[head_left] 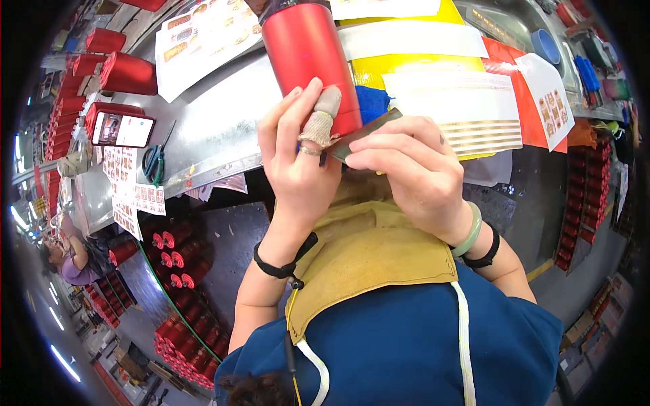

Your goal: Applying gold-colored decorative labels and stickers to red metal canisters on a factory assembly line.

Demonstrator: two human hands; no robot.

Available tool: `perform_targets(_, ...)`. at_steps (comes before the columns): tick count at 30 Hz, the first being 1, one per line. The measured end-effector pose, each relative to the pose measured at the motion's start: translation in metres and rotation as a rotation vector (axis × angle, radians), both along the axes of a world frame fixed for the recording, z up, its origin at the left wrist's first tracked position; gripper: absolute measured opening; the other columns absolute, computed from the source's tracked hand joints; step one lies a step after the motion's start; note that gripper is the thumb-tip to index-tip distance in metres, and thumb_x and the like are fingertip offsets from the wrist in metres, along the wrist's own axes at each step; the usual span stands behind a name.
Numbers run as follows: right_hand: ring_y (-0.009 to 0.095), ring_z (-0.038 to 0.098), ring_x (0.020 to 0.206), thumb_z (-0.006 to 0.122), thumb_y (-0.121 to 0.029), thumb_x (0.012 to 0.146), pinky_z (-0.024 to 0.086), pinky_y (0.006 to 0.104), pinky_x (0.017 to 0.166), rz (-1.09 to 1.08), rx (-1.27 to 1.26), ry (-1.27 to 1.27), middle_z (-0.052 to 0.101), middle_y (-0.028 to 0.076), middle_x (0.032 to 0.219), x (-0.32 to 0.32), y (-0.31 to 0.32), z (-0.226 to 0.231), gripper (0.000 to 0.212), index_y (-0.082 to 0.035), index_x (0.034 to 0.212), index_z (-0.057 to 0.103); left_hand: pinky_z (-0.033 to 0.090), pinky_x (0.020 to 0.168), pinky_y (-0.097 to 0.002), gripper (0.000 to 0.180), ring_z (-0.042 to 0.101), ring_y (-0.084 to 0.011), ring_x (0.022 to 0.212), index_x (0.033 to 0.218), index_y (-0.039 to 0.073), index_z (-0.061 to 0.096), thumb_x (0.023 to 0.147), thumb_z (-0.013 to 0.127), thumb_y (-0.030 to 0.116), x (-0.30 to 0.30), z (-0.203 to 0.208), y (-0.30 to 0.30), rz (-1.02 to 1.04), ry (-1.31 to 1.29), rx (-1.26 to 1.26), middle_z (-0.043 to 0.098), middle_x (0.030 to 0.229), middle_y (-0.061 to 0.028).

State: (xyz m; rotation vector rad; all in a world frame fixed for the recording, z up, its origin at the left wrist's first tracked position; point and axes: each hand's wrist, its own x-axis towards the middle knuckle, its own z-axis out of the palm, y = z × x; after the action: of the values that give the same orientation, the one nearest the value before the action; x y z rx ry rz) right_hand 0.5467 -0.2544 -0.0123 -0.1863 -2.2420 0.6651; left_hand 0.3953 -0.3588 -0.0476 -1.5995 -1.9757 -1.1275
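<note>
A glossy red cylinder (pixel 311 61) lies at the bench's near edge, its far end dark. My left hand (pixel 298 159) rests on its near left side with fingers stretched out. One of those fingers wears a greyish fabric finger cover (pixel 318 122); the thumb is mostly hidden. Between bent fingers and thumb, my right hand (pixel 420 172) pinches a thin, dark, flat strip (pixel 386 123). The strip slants across the cylinder's near end, close to the covered finger. Just right of the cylinder shows a crumpled blue cloth (pixel 372 103).
Sticker sheets (pixel 210 40) lie left on the metal bench, near teal-handled scissors (pixel 157 159) and a phone (pixel 122 129). At right, a striped sheet (pixel 453 101) lies over yellow and red sheets. Red cylinders (pixel 189 338) are stacked below left; a person (pixel 78 260) is farther left.
</note>
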Motion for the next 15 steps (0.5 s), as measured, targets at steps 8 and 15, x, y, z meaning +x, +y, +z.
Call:
perform_targets(8,0.026,0.069,0.093,0.069,-0.004,0.073,0.055,0.0388,0.083,0.039,0.022,-0.014,0.073,0.007,0.095,0.003,0.003,-0.001,0.021,-0.004,0.094,0.074,0.054,0.092,-0.0397,0.062,0.063,-0.0315,0.111,0.120,0.002,0.070,0.059,0.081,-0.002,-0.011,-0.005,-0.014,0.060,-0.028,-0.029,0.067,0.130,-0.0103)
perform_targets(15,0.024,0.067,0.090,0.072,0.001,0.068,0.055,0.0348,0.079,-0.014,-0.029,-0.020,0.077,0.003,0.093,-0.002,-0.001,0.002,0.022,-0.007,0.088,0.079,0.048,0.104,-0.0426,0.061,0.059,-0.0341,0.123,0.129,0.003,0.066,0.071,0.084,0.002,-0.002,-0.005,-0.011,0.075,-0.289,0.046,0.065,0.133,-0.0165)
